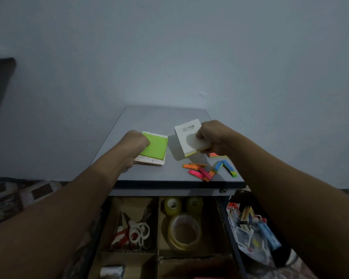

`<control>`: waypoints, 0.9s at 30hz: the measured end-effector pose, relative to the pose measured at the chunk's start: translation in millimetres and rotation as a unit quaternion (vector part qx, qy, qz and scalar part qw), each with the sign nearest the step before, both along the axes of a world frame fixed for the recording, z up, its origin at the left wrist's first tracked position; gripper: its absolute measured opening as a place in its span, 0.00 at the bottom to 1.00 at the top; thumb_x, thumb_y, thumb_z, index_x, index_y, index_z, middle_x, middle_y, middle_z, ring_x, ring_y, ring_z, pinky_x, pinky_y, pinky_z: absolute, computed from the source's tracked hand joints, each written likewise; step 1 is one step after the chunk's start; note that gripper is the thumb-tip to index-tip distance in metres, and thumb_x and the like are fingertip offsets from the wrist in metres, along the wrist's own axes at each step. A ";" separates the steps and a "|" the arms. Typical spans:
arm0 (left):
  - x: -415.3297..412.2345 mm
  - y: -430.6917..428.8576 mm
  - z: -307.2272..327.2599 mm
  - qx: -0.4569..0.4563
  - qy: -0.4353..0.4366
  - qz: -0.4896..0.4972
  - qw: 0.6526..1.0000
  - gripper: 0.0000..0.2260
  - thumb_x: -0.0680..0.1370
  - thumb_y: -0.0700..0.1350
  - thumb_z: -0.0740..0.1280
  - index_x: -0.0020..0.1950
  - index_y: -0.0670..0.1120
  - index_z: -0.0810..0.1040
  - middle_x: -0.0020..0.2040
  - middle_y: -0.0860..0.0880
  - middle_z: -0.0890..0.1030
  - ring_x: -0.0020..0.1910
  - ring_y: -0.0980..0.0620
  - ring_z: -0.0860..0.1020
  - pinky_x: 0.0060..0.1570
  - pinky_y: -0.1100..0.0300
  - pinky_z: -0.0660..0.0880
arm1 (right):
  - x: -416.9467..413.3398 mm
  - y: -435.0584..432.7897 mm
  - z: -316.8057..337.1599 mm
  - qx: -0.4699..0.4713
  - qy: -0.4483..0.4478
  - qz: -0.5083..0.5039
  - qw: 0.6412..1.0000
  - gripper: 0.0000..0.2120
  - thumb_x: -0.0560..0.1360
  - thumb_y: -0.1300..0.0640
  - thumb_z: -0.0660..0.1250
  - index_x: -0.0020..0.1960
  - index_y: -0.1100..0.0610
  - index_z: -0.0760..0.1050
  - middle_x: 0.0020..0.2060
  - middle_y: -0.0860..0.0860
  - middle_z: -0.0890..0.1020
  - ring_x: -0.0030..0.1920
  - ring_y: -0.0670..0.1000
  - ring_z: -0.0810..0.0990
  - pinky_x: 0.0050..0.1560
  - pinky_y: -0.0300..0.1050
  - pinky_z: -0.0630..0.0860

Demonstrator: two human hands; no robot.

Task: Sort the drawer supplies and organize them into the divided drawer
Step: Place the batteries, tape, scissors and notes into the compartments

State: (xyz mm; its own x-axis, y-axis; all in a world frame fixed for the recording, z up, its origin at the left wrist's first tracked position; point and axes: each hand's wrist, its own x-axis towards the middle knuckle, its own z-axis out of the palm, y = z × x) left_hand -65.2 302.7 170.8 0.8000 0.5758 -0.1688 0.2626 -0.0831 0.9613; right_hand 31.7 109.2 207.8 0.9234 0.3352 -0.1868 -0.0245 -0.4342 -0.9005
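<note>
My left grip [135,144] is closed round the left edge of a flat green sticky-note pad [154,149] on a white card backing. My fingers curl over its top face near the far left corner. The pad sits low on the left half of the grey tabletop [153,117]; I cannot tell whether it rests there or is just raised.

My right grip [212,137] pinches a thick white-faced pad with yellow page edges [187,137] by its right side. This pad is lifted and tilted, with its printed far end higher, and it casts a shadow on the tabletop below. The two pads are near each other but do not touch.

Near the front right corner of the tabletop, a loose scatter of narrow paper flag strips in orange, pink, blue and green [208,170] lies in a zigzag. A few more strips lie just under my right wrist.

Below the tabletop edge, the cardboard-divided drawer [157,252] stands pulled out. Its left compartment holds red and white plastic-handled scissors [133,232]. The compartment to the right holds clear tape rolls [181,224], two small ones behind a large one. To the right of the drawer, a dark bin of mixed stationery [250,228] shows beside my right forearm.
</note>
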 end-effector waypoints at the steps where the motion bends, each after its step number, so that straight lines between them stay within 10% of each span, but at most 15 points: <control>1: -4.5 1.5 -0.8 0.010 0.001 -0.004 1.000 0.05 0.79 0.36 0.65 0.47 0.45 0.73 0.47 0.40 0.78 0.51 0.38 0.81 0.56 0.36 0.78 | -2.5 -4.5 0.6 0.005 0.010 0.007 1.000 0.12 0.78 0.68 0.57 0.59 0.65 0.73 0.55 0.64 0.78 0.45 0.61 0.79 0.38 0.48 0.75; 19: -115.1 -21.8 -21.5 0.020 -0.028 -0.051 0.998 0.06 0.80 0.39 0.66 0.54 0.48 0.77 0.50 0.44 0.82 0.49 0.43 0.82 0.51 0.46 0.80 | -110.3 -62.8 -39.1 0.110 0.086 0.091 0.986 0.10 0.77 0.72 0.60 0.48 0.63 0.77 0.48 0.62 0.85 0.47 0.60 0.83 0.46 0.53 0.80; 27: -140.9 -34.3 -37.2 0.070 -0.006 -0.084 0.994 0.07 0.80 0.39 0.66 0.53 0.51 0.76 0.52 0.47 0.81 0.51 0.46 0.80 0.52 0.48 0.78 | -138.7 -92.5 -76.0 0.002 0.050 0.192 0.980 0.09 0.77 0.66 0.64 0.56 0.63 0.77 0.52 0.59 0.85 0.51 0.59 0.83 0.51 0.54 0.77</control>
